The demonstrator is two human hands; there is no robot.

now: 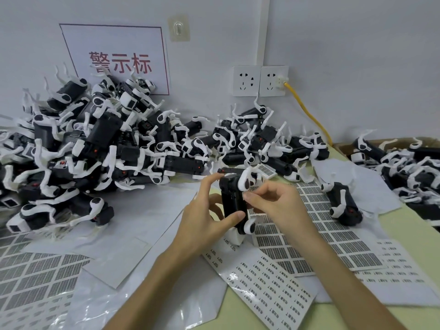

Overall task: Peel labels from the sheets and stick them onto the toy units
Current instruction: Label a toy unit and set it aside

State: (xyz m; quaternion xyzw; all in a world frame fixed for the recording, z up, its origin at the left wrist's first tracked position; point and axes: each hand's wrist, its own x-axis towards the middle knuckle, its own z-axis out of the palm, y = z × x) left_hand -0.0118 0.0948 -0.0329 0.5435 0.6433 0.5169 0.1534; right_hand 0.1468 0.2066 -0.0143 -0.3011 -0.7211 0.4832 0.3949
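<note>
The sticking step looks to be in hand: the left hand [202,217] clasps a black-and-white toy unit [234,203] upright over the label sheets [316,225], thumb and fingers closed round its body. The right hand [273,203] pinches its fingertips shut against the toy's side, though whether a label sits between them I cannot tell. Next comes pressing it flat, I'd judge, then setting the toy aside

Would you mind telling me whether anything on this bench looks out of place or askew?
Nothing looks damaged, but the label sheets lie askew and overlapping under the hands, and one toy unit lies tipped on its side apart from the piles, on loose paper.
</note>
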